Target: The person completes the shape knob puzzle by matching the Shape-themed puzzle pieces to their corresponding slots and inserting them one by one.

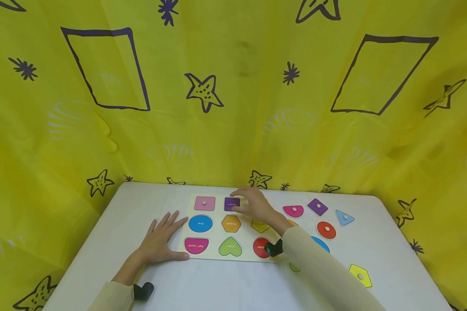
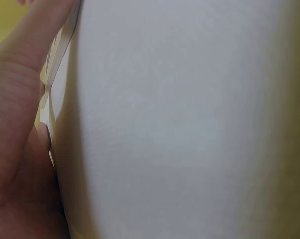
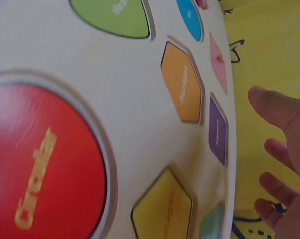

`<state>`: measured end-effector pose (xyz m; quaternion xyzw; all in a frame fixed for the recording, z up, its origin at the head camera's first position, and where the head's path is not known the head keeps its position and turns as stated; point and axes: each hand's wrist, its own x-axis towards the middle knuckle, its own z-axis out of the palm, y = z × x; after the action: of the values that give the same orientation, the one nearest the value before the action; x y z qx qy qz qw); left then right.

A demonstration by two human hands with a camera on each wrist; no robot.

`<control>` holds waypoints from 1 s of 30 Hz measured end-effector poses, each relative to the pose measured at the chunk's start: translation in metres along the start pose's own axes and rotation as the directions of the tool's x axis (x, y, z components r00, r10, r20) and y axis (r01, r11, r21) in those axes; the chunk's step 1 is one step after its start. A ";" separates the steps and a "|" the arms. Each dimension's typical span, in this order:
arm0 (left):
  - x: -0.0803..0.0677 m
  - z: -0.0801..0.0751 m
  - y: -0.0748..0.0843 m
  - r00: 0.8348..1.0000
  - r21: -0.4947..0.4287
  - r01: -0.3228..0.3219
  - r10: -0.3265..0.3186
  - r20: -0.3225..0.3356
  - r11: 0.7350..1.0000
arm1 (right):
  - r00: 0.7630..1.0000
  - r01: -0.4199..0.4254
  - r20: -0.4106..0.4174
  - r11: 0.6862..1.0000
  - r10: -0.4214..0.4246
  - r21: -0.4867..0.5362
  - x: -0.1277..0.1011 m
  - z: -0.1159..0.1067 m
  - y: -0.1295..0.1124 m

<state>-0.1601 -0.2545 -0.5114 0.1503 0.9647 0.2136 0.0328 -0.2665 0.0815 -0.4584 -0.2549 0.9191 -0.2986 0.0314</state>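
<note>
A cream shape puzzle board (image 1: 217, 216) lies on the table, with coloured recesses bearing printed names. In its far left recess sits a pink rectangle piece (image 1: 204, 203) with a small knob. My left hand (image 1: 159, 242) rests with spread fingers at the board's left edge, its thumb by the near corner. Over the far side of the board is my right hand (image 1: 254, 205), fingers loosely bent beside the purple square recess (image 1: 231, 204). In the right wrist view that hand (image 3: 289, 134) holds nothing and appears raised off the board. It hides the board's far right part.
Loose knobbed pieces lie right of the board: a magenta half round (image 1: 293, 211), purple square (image 1: 318, 207), blue triangle (image 1: 344, 217), red circle (image 1: 326, 230) and yellow pentagon (image 1: 360, 275). My right sleeve (image 1: 319, 268) partly covers others. A yellow patterned curtain (image 1: 233, 129) hangs behind.
</note>
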 end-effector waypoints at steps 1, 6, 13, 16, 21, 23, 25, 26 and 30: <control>0.000 0.000 0.000 1.000 0.003 0.001 -0.001 0.001 1.000 | 1.000 0.008 -0.005 1.000 -0.008 0.001 -0.003 -0.003 0.003; 0.000 0.000 0.000 1.000 -0.002 0.001 -0.001 0.001 1.000 | 0.999 0.038 -0.028 0.999 -0.038 0.006 -0.018 -0.019 0.019; -0.001 0.002 0.001 0.999 -0.029 -0.019 0.018 -0.027 0.999 | 0.997 -0.002 -0.073 1.000 0.003 0.015 -0.040 -0.038 0.045; -0.001 0.002 0.000 0.999 -0.034 -0.025 0.024 -0.031 0.999 | 0.995 -0.044 -0.090 0.999 0.046 0.026 -0.052 -0.048 0.054; 0.000 0.007 -0.007 0.998 -0.033 -0.038 0.036 -0.052 0.999 | 0.989 -0.044 -0.142 0.999 0.045 0.011 -0.069 -0.065 0.071; 0.001 0.009 -0.009 0.998 -0.027 -0.033 0.032 -0.050 0.999 | 0.986 -0.042 -0.162 0.999 0.043 0.009 -0.074 -0.072 0.078; 0.002 0.011 -0.012 0.998 -0.018 -0.030 0.029 -0.048 0.999 | 0.983 -0.057 -0.177 0.998 0.058 0.008 -0.080 -0.077 0.085; 0.002 0.010 -0.011 0.999 -0.015 -0.027 0.026 -0.043 1.000 | 0.981 -0.061 -0.186 0.998 0.063 0.014 -0.083 -0.080 0.088; 0.002 0.010 -0.009 0.999 -0.010 -0.031 0.030 -0.040 0.999 | 0.969 -0.065 -0.237 0.998 0.067 0.016 -0.097 -0.089 0.103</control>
<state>-0.1629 -0.2575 -0.5240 0.1604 0.9617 0.2221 0.0111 -0.2470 0.2470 -0.4530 -0.1864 0.9231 -0.3296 -0.0675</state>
